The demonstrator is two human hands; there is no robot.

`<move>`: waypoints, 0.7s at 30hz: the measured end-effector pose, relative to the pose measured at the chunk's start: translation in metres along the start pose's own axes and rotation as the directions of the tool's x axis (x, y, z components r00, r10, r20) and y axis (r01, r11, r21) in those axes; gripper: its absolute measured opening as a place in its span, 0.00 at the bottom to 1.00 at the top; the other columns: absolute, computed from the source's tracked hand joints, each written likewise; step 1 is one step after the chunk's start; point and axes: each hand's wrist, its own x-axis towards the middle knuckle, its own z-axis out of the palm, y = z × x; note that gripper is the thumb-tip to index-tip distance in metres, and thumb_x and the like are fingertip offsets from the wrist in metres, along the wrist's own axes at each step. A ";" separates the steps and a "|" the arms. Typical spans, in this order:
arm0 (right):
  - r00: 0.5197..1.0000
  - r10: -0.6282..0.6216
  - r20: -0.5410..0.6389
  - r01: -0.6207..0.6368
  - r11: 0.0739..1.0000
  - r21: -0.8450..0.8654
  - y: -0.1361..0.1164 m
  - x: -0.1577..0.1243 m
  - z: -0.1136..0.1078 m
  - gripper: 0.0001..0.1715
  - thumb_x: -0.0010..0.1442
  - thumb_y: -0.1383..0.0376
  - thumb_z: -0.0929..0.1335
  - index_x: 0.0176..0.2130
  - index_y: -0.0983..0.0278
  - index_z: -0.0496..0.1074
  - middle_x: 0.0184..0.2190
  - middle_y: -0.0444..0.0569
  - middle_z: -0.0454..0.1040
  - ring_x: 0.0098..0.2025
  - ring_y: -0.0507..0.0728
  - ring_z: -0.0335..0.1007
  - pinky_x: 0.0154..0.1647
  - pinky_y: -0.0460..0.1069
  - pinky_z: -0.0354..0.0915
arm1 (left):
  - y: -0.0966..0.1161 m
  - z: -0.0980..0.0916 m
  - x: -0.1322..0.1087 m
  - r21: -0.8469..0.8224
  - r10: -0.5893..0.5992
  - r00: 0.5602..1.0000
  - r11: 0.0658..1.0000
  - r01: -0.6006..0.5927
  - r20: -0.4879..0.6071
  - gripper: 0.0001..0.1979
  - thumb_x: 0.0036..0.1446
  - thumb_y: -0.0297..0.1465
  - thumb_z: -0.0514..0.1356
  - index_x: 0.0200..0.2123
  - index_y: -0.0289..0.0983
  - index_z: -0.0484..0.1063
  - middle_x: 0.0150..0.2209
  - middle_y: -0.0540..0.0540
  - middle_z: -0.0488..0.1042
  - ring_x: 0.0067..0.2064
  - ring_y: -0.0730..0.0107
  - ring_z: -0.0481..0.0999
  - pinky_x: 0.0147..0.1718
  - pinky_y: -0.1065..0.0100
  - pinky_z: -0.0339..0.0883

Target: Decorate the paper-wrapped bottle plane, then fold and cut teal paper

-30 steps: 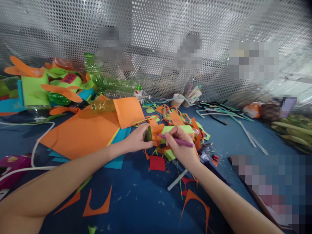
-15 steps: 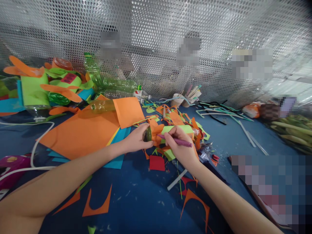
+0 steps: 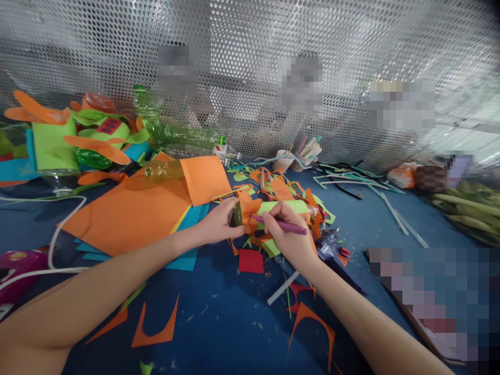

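A plastic bottle [image 3: 237, 214] lies on its side across the scraps, wrapped in a light green sheet [image 3: 291, 207] with orange pieces [image 3: 250, 208] around it. My left hand [image 3: 222, 221] grips the bottle's dark greenish base end, fingers curled around it. In my right hand [image 3: 287, 224] is a purple marker [image 3: 287, 227], its tip at the orange piece near the wrap's left edge. The right hand covers part of the green wrap. Under and around the bottle lie orange, green and red scraps, among them a red piece [image 3: 251, 261].
Large orange sheets [image 3: 133, 219] lie left, with green bottles [image 3: 191, 136] behind. Decorated bottles [image 3: 54, 143] stand at far left beside a white cord [image 3: 58, 234]. Marker cups [image 3: 307, 156] stand by the perforated metal screen [image 3: 250, 47]. Glue sticks [image 3: 396, 213] and corn husks [image 3: 469, 205] lie right.
Almost nothing differs. Both hands keep their hold on the bottle and the marker, and the view has shifted very slightly.
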 end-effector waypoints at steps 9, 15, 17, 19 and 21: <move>0.999 -0.031 -0.028 0.029 0.997 -0.069 -0.001 0.000 -0.002 0.13 0.58 0.62 0.65 0.24 0.60 0.58 0.19 0.39 0.63 0.21 0.49 0.59 0.25 0.45 0.57 | -0.002 0.001 0.000 -0.020 0.007 1.000 1.000 -0.008 -0.010 0.24 0.50 0.36 0.62 0.50 0.36 0.63 0.46 0.41 0.69 0.45 0.57 0.70 0.43 0.57 0.66; 1.000 -0.026 0.002 0.026 0.999 -0.019 -0.003 0.000 -0.002 0.13 0.58 0.64 0.64 0.24 0.60 0.57 0.18 0.38 0.61 0.21 0.49 0.58 0.25 0.46 0.57 | -0.001 0.001 0.000 -0.055 0.022 1.000 0.998 -0.023 -0.009 0.25 0.50 0.35 0.62 0.51 0.35 0.62 0.47 0.41 0.68 0.46 0.57 0.70 0.44 0.57 0.66; 0.999 -0.042 0.010 0.042 0.998 0.052 -0.002 -0.001 -0.002 0.12 0.58 0.63 0.64 0.26 0.60 0.57 0.19 0.39 0.62 0.22 0.49 0.58 0.25 0.46 0.58 | -0.001 0.001 0.000 -0.037 0.008 1.000 0.999 -0.009 -0.009 0.26 0.50 0.35 0.62 0.51 0.35 0.62 0.46 0.42 0.69 0.44 0.58 0.70 0.43 0.58 0.66; 0.997 -0.072 0.023 0.070 0.995 0.072 -0.001 -0.003 -0.001 0.11 0.58 0.63 0.66 0.28 0.60 0.58 0.21 0.39 0.62 0.22 0.49 0.58 0.25 0.46 0.58 | -0.001 0.002 -0.001 -0.026 -0.018 1.000 1.000 0.018 -0.003 0.26 0.49 0.35 0.62 0.51 0.35 0.62 0.43 0.43 0.69 0.41 0.60 0.71 0.41 0.58 0.67; 0.993 -0.106 0.044 0.105 0.994 0.028 0.000 -0.007 -0.001 0.10 0.56 0.65 0.66 0.28 0.60 0.59 0.22 0.39 0.62 0.23 0.49 0.58 0.24 0.45 0.57 | -0.001 0.002 -0.001 -0.044 -0.034 0.999 0.998 0.034 -0.004 0.26 0.49 0.34 0.61 0.51 0.35 0.62 0.42 0.43 0.70 0.39 0.60 0.71 0.39 0.58 0.68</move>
